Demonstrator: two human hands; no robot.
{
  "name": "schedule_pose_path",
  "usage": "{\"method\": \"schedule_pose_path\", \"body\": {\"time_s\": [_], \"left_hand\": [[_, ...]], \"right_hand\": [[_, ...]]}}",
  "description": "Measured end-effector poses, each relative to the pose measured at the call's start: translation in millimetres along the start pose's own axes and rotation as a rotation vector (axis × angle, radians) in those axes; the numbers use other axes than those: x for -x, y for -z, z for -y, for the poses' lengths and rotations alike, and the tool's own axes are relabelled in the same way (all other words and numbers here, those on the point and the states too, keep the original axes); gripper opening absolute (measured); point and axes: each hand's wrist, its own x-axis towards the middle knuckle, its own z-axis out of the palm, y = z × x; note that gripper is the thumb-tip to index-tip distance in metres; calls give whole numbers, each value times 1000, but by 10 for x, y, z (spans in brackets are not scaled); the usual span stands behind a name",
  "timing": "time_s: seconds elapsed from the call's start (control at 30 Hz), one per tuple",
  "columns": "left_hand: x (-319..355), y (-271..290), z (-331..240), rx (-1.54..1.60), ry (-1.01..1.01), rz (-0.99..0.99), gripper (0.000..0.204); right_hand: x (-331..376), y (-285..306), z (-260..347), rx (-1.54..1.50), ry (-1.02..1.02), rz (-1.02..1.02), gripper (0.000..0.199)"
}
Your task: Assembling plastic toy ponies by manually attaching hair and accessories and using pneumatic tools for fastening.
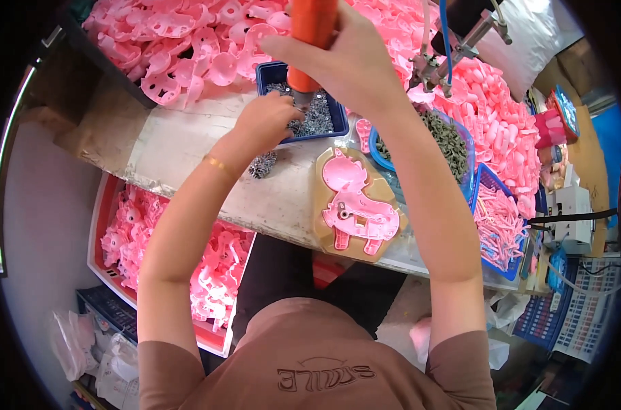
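Low centre, a pink animal-shaped shell (357,205) lay in a tan jig (392,246), untouched. Above it the left hand (266,123) pinched into the blue tray (337,119) of screws (317,117); the right hand (344,61) was wrapped tight around an orange screwdriver (312,34). Its tip hovered by the fingers, so a slip might jab them or scatter screws

Place: small toy-assembly workshop.
Stock: heaps of pink moulded parts (187,41) across the workbench (180,143).
Hardware: blue tray of screws (320,116).
Station: cardboard jig holding a pink animal shell (358,205).
Storage: red crate (99,212) of parts below.
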Motion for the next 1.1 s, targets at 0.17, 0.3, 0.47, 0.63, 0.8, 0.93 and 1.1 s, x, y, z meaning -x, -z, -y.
{"method": "schedule_pose_path", "body": {"time_s": [0.17, 0.3, 0.47, 0.63, 0.8, 0.93, 1.1], "left_hand": [[-227, 9, 2, -31, 88, 256, 15], [-185, 27, -17, -1, 121, 146, 14], [-160, 15, -67, 79, 283, 115, 14], [-45, -45, -12, 191, 282, 5, 18], [-11, -17, -59, 223, 224, -98, 16], [-22, 184, -471, 270, 150, -114, 12], [62, 230, -1023, 271, -52, -209, 20]], "right_hand": [[183, 215, -124, 164, -194, 50, 53], [227, 369, -230, 68, -48, -13, 49], [246, 526, -323, 29, -37, 0, 43], [296, 568, -352, -46, -54, 69, 35], [369, 568, -235, -107, -110, 134, 34], [495, 466, -152, -198, -116, 35, 32], [761, 404, -93, -354, -182, 65, 37]]}}
